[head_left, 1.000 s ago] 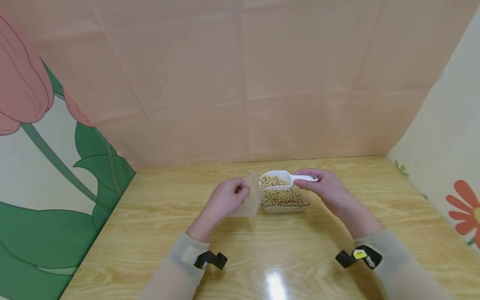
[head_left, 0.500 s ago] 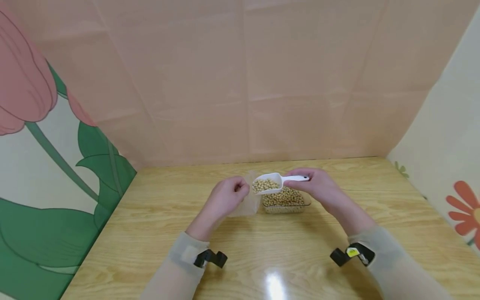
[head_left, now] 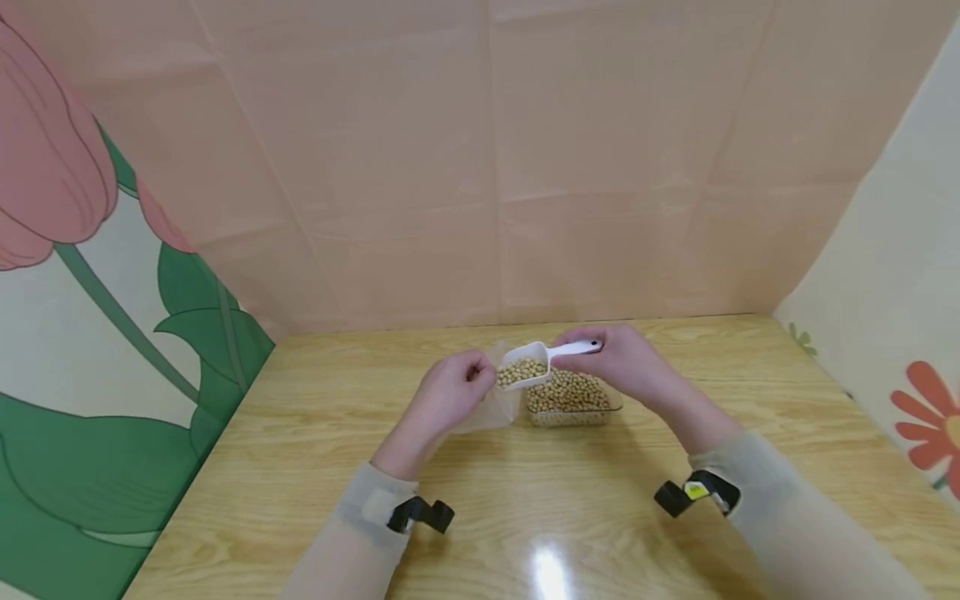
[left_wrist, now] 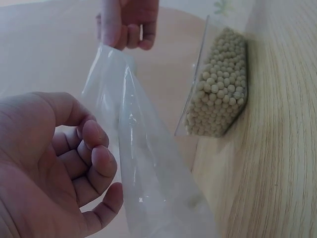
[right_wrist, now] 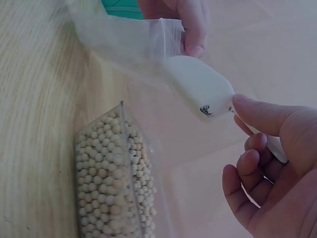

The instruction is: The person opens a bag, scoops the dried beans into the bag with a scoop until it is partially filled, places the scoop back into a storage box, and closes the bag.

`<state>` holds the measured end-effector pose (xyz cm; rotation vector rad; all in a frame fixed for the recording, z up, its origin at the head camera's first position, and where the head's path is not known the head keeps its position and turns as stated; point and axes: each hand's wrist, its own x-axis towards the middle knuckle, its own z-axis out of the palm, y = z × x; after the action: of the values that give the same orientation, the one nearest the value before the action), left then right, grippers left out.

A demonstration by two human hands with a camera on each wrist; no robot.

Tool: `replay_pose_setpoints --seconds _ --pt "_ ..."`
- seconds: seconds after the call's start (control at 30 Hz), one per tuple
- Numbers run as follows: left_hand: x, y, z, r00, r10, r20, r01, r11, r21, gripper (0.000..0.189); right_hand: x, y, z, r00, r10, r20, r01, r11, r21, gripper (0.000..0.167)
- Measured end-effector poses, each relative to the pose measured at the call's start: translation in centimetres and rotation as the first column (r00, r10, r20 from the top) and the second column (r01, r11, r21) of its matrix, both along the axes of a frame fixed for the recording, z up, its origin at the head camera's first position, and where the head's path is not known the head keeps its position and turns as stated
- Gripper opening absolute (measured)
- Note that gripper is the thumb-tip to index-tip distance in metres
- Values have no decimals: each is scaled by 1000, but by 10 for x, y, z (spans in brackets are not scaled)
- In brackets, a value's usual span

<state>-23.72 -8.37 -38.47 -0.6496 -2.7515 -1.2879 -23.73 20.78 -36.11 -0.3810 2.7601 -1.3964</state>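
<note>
While the left grip (head_left: 450, 390) pinches the clear bag (head_left: 491, 412), the right grip (head_left: 617, 360) pinches the white scoop (right_wrist: 200, 87), its beans (head_left: 522, 372) at the bag's mouth, between both grips. It looks like pouring time; next, the right grip should gently tip the beans in.
</note>
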Motion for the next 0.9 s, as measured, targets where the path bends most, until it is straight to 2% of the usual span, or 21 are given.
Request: replay_pose_setpoints --seconds 0.4,0.6,0.9 --pt "-2 -7 3 998 56 -31 -56 998 -6 18 -4 -11 18 992 89 -90 -76 988 136 27" --pt "-3 -9 4 996 67 -53 -67 998 -3 19 -4 -11 23 987 108 -119 -82 975 205 23" --pt "-2 -9 6 998 52 -45 -52 999 0 21 -2 -12 23 987 110 -117 -86 977 194 24"
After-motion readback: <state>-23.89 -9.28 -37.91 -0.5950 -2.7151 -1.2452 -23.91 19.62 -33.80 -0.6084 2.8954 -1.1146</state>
